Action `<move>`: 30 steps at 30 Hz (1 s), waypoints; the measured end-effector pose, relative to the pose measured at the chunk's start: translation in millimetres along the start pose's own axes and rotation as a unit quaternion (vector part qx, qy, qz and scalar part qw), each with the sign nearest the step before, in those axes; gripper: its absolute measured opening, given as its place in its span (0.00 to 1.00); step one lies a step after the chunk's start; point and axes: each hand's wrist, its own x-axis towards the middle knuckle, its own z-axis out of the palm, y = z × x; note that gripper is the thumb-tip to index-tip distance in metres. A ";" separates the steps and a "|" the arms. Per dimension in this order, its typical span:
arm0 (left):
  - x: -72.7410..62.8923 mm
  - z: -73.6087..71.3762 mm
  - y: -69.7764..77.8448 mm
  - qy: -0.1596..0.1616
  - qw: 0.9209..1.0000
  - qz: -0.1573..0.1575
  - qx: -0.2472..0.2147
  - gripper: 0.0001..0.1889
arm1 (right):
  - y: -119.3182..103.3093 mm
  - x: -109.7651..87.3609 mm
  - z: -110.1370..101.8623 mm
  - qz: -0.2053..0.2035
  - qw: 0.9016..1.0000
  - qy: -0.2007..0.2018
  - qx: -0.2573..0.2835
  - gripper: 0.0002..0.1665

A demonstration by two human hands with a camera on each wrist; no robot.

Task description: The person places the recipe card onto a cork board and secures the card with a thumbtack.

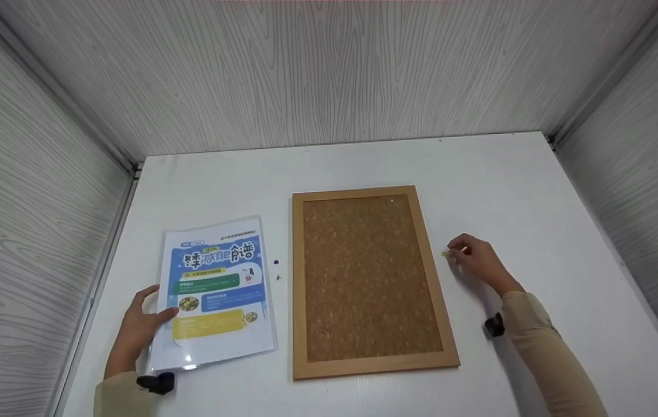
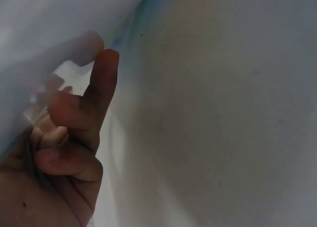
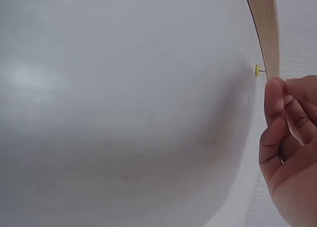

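My left hand [image 1: 139,333] grips the left edge of a clear-sleeved printed sheet [image 1: 219,344], thumb on top and fingers underneath. In the left wrist view some fingers [image 2: 74,113] are curled below the sheet's pale underside [image 2: 59,19]. My right hand [image 1: 474,260] is just right of the framed cork board [image 1: 372,278], thumb and index fingertips pinched together. A tiny whitish thing shows between them; its kind is unclear. Beyond these fingertips a yellow thumbtack [image 3: 257,70] lies on the white table, apart from the hand [image 3: 297,133].
Between the sheet and the board lie a dark blue tack [image 1: 276,262] and a small greyish tack [image 1: 278,278]. A tiny bright spot [image 1: 391,200] shows at the cork's upper right. Grey wood-grain panels [image 1: 329,75] stand around the white table [image 1: 358,165].
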 end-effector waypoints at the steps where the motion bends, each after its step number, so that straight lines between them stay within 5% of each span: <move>1: -0.3 0.1 0.0 0.002 1.000 0.004 -0.008 0.49 | -0.4 -0.5 0.0 0.006 1.000 -0.002 0.009 0.09; 12: -13.3 -6.8 10.0 0.034 0.996 0.022 -0.085 0.47 | -5.2 -7.9 -3.5 0.029 0.996 -0.013 0.089 0.13; 18: -20.9 -11.2 18.3 0.029 0.992 0.027 -0.118 0.48 | -26.1 -19.0 -12.0 0.036 0.994 -0.014 0.100 0.15; 24: -26.4 -9.6 26.4 0.027 0.987 0.039 -0.152 0.46 | -3.1 -13.8 -6.9 0.045 0.993 -0.011 0.107 0.15; 30: -28.8 1.8 42.7 0.013 0.978 0.063 -0.201 0.47 | -4.1 -16.6 -5.3 0.047 0.991 -0.010 0.126 0.15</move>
